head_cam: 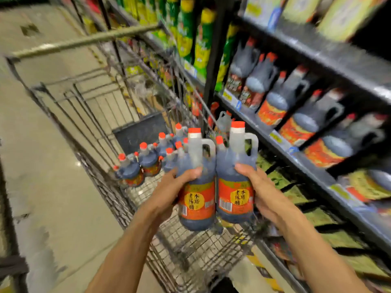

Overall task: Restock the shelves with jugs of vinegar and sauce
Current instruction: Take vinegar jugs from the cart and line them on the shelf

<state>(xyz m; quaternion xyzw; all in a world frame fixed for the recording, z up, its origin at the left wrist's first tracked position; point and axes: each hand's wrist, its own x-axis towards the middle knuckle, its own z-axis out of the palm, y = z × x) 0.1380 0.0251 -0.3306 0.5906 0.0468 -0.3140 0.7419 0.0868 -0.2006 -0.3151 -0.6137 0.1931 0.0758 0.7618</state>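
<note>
I hold two dark vinegar jugs with red caps and orange labels, side by side above the cart. My left hand (169,191) grips the left jug (196,199) around its body. The right jug (236,193) is gripped by my right hand (262,191) on its right side. Both jugs are upright, handles toward the right, and touch each other. Several more of the same jugs (148,159) stand in the wire shopping cart (101,127). To the right, the shelf (260,132) holds rows of similar dark jugs (296,123).
The cart's handle bar (84,41) runs across the upper left. Green and yellow bottles (190,34) fill the far shelf section. A black upright post (218,49) divides the shelving. Lower shelves (317,240) hold green packets. Tiled floor (53,197) lies left of the cart.
</note>
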